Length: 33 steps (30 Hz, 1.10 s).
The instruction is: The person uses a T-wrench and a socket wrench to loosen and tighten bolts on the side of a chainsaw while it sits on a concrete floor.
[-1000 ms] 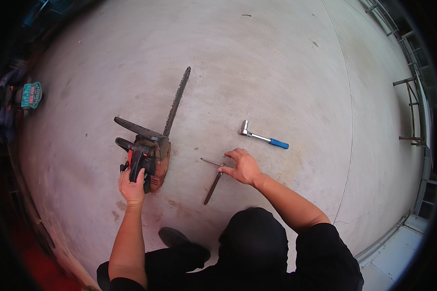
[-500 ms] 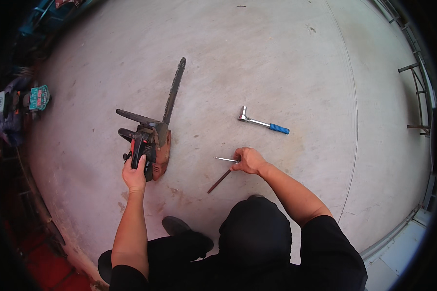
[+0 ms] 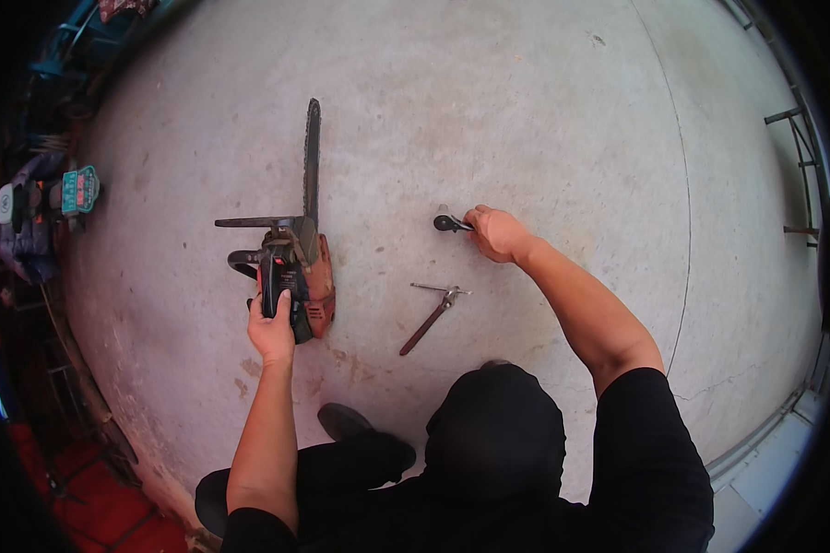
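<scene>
Head: right hand point(image 3: 495, 232) now on hammer point(image 3: 449, 222)

Outdoor work yard, bare concrete floor point(image 3: 526, 120), chainsaw point(image 3: 295, 249), railing point(image 3: 802, 166)

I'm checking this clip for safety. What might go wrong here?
1. The left hand grips the chainsaw by its rear handle only; the bare bar lies exposed on the concrete floor, so a slip or start could cut.
2. The right hand reaches far out for the hammer, so attention and balance may leave the saw.
3. The T-wrench lies loose by the knees, where it might be knelt on.
</scene>
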{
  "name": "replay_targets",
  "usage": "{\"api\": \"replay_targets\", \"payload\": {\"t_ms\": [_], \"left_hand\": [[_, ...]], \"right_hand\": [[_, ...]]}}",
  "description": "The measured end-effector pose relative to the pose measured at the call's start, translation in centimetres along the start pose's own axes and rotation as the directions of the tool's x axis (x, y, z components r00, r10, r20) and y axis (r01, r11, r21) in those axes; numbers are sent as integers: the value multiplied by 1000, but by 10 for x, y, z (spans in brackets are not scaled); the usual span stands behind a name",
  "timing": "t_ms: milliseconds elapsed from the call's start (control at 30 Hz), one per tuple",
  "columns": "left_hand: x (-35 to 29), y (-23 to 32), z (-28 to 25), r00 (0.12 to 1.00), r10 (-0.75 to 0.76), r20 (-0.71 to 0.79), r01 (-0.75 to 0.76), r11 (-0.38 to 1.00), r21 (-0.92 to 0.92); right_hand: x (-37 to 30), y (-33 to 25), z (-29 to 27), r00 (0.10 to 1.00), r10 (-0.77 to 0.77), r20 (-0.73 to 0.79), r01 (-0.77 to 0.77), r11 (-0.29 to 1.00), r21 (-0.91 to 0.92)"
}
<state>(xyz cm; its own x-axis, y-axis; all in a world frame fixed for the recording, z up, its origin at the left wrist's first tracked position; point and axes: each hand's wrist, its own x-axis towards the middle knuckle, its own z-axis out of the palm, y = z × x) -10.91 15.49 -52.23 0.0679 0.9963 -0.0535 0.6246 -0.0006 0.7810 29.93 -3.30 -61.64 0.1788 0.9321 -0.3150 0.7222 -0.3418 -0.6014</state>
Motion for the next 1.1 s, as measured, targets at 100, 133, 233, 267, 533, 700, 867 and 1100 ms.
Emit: {"api": "replay_targets", "payload": {"t_ms": [100,133,233,267,533,700,867,1100], "left_hand": [[4,-5,-6,999,-3,49,4,1000,-16],[6,-5,-10,997,14,71,-19,997,72],[2,31,-10,963,-82,259,51,991,124],[10,21,-15,962,-53,269,16,990,138],[4,23,2,991,-15,134,-11,982,191],[4,19,-7,992,10,126,-27,991,132],[3,12,-6,989,-48,143,45,999,29],[1,16,-2,992,-30,125,29,1000,8]], "right_hand": [[20,-58,-9,991,-80,109,37,936,351],[28,-82,-11,973,11,232,-140,825,548],[55,-122,-13,950,60,308,-263,686,678],[74,-133,-12,904,77,420,-356,681,640],[104,-160,81,916,341,212,-357,449,819],[77,-209,129,909,345,233,-233,-42,972],[81,-217,153,909,403,104,-68,-104,992],[74,-216,158,935,334,119,-89,-104,991]]}}
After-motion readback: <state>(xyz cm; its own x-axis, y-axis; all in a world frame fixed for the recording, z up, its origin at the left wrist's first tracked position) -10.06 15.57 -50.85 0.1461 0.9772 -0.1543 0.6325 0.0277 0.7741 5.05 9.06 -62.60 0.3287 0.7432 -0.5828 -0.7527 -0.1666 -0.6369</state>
